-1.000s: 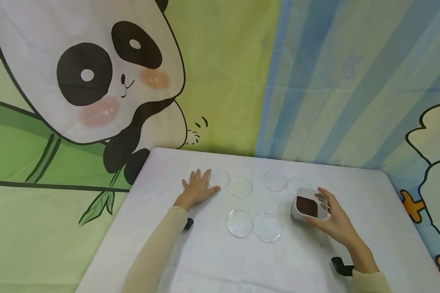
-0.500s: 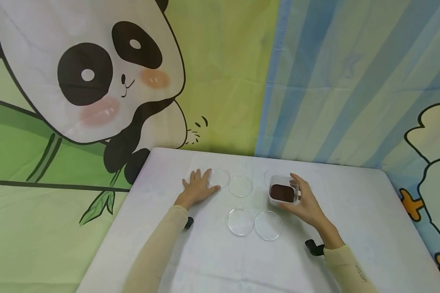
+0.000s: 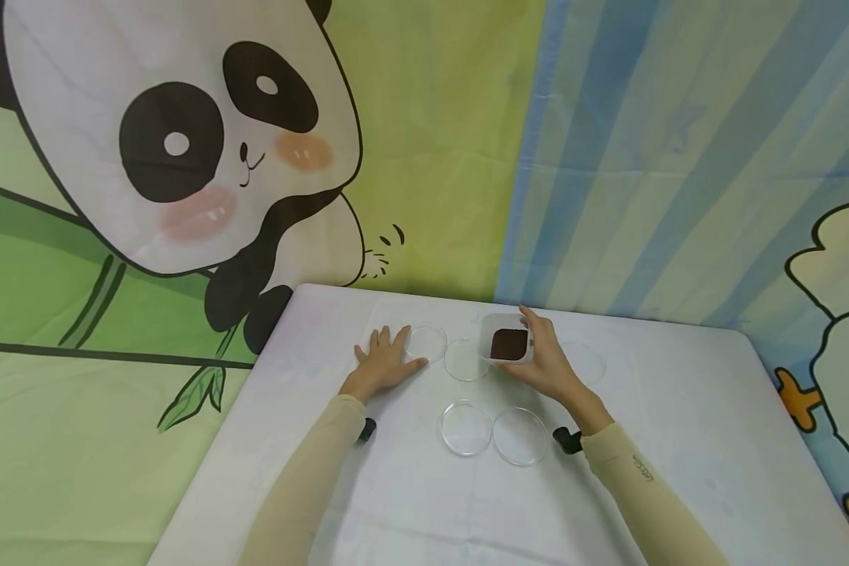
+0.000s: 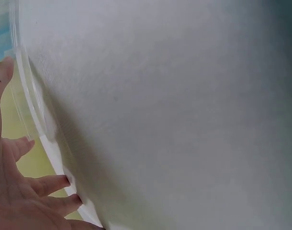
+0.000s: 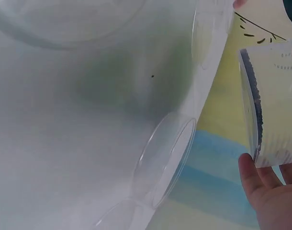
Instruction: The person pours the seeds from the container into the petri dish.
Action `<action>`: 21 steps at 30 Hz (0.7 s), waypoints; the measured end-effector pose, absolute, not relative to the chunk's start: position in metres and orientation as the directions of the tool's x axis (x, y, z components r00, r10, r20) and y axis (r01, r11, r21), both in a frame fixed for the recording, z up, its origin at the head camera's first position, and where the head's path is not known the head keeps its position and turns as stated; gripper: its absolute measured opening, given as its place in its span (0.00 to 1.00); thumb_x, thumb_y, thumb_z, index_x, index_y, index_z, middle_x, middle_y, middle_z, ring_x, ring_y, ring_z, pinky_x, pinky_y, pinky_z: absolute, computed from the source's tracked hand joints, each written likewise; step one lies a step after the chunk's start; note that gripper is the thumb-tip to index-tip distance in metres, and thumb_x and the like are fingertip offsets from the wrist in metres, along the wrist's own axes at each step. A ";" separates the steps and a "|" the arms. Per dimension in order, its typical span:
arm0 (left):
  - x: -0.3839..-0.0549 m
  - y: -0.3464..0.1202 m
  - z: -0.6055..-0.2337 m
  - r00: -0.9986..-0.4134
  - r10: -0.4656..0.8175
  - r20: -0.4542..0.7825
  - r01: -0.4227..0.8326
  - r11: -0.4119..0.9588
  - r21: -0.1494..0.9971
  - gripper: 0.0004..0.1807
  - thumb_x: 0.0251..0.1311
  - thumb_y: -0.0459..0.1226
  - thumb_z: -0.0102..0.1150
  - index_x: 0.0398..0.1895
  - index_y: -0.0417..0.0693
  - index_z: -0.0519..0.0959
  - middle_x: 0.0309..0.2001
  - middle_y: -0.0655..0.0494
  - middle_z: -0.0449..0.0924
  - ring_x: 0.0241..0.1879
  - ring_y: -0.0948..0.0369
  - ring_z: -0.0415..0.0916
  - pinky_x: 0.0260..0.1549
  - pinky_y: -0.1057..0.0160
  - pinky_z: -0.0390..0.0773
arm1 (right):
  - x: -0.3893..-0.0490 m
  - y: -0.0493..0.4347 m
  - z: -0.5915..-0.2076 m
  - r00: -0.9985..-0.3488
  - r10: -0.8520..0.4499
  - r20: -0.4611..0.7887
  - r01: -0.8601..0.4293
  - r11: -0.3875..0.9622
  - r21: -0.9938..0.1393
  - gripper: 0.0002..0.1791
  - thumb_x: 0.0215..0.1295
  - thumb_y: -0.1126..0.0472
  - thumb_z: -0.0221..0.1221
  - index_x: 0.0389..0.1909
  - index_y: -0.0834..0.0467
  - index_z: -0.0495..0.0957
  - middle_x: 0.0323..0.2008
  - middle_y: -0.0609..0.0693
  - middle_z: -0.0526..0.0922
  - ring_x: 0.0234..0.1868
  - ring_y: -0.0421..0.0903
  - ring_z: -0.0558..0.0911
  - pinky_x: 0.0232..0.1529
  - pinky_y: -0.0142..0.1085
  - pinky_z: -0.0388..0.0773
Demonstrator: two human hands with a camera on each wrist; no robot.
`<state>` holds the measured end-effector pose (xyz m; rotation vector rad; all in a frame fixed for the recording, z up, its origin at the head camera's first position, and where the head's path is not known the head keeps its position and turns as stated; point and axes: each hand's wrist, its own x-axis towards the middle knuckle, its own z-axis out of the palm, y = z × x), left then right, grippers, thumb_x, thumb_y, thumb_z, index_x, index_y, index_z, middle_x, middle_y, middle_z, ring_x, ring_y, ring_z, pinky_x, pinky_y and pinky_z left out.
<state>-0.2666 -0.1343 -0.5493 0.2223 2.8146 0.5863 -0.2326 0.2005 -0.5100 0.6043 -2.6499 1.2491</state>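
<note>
My right hand (image 3: 548,365) grips a clear, square plastic tub (image 3: 488,326) from its right side. A dark brown layer (image 3: 509,344) covers the tub's bottom; in the right wrist view it shows as a dark band (image 5: 252,96) along the side facing the table. The tub is held raised over the back of the table, near a petri dish (image 3: 465,362). My left hand (image 3: 382,365) lies on the table with fingers spread, thumb and index finger at the edge of another clear petri dish (image 3: 426,344). The right hand and tub hide the dish behind them.
Two more petri dishes, a front left dish (image 3: 465,428) and a front right dish (image 3: 520,436), lie side by side nearer me. One faint dish (image 3: 583,363) lies right of my right hand. A printed panda curtain (image 3: 431,157) hangs behind the white table (image 3: 679,440).
My right hand has carried the tub leftward and a little toward the back, past the back right dishes. My left hand has stayed in place.
</note>
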 end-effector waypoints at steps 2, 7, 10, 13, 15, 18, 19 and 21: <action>-0.267 -0.135 -0.550 -0.955 0.199 -0.218 0.096 0.907 0.410 0.50 0.61 0.69 0.51 0.81 0.58 0.50 0.77 0.32 0.42 0.75 0.35 0.34 0.62 0.23 0.35 | -0.240 0.193 -0.508 -0.909 -0.300 0.288 -0.414 0.594 -0.690 0.60 0.50 0.58 0.77 0.78 0.60 0.49 0.64 0.67 0.61 0.62 0.63 0.66 0.57 0.58 0.70; -0.267 -0.135 -0.548 -0.956 0.197 -0.219 0.092 0.907 0.412 0.50 0.61 0.69 0.52 0.81 0.59 0.50 0.77 0.32 0.43 0.75 0.35 0.34 0.62 0.23 0.36 | -0.256 0.176 -0.504 -0.913 -0.307 0.268 -0.406 0.638 -0.654 0.59 0.50 0.57 0.77 0.77 0.61 0.51 0.64 0.67 0.61 0.64 0.61 0.64 0.59 0.59 0.68; -0.266 -0.135 -0.547 -0.955 0.193 -0.226 0.090 0.912 0.400 0.50 0.61 0.70 0.51 0.81 0.59 0.50 0.77 0.33 0.43 0.76 0.35 0.35 0.62 0.24 0.37 | -0.264 0.167 -0.503 -0.914 -0.311 0.260 -0.404 0.660 -0.633 0.59 0.50 0.57 0.77 0.77 0.60 0.50 0.66 0.67 0.59 0.66 0.62 0.61 0.61 0.59 0.67; -0.266 -0.135 -0.545 -0.954 0.192 -0.230 0.089 0.914 0.395 0.50 0.61 0.70 0.51 0.81 0.59 0.49 0.77 0.33 0.43 0.76 0.36 0.34 0.63 0.24 0.37 | -0.271 0.159 -0.505 -0.910 -0.323 0.261 -0.415 0.684 -0.601 0.59 0.50 0.58 0.77 0.77 0.61 0.50 0.67 0.69 0.59 0.68 0.64 0.60 0.63 0.58 0.64; -0.265 -0.135 -0.545 -0.954 0.194 -0.230 0.090 0.913 0.398 0.50 0.62 0.69 0.51 0.81 0.59 0.50 0.77 0.33 0.43 0.76 0.35 0.34 0.62 0.24 0.36 | -0.275 0.154 -0.506 -0.903 -0.334 0.269 -0.429 0.700 -0.571 0.59 0.50 0.59 0.77 0.77 0.62 0.50 0.66 0.70 0.59 0.68 0.64 0.60 0.64 0.57 0.64; -0.265 -0.134 -0.545 -0.954 0.196 -0.228 0.089 0.910 0.406 0.50 0.62 0.69 0.52 0.81 0.59 0.50 0.77 0.33 0.42 0.76 0.35 0.34 0.62 0.24 0.36 | -0.281 0.148 -0.508 -0.891 -0.353 0.284 -0.452 0.728 -0.515 0.58 0.48 0.59 0.78 0.76 0.63 0.53 0.65 0.70 0.61 0.66 0.65 0.62 0.64 0.56 0.64; -0.265 -0.134 -0.546 -0.953 0.195 -0.231 0.090 0.913 0.399 0.50 0.61 0.69 0.51 0.81 0.59 0.49 0.77 0.33 0.42 0.76 0.35 0.34 0.62 0.24 0.36 | -0.283 0.145 -0.508 -0.888 -0.360 0.288 -0.459 0.737 -0.495 0.57 0.48 0.60 0.78 0.75 0.63 0.55 0.65 0.71 0.61 0.66 0.66 0.63 0.64 0.56 0.65; -0.265 -0.134 -0.546 -0.954 0.195 -0.229 0.093 0.914 0.394 0.50 0.61 0.70 0.51 0.81 0.59 0.50 0.77 0.33 0.42 0.76 0.35 0.34 0.62 0.24 0.37 | -0.285 0.141 -0.507 -0.880 -0.371 0.296 -0.471 0.755 -0.456 0.56 0.47 0.59 0.79 0.74 0.62 0.57 0.64 0.71 0.62 0.65 0.67 0.65 0.63 0.58 0.65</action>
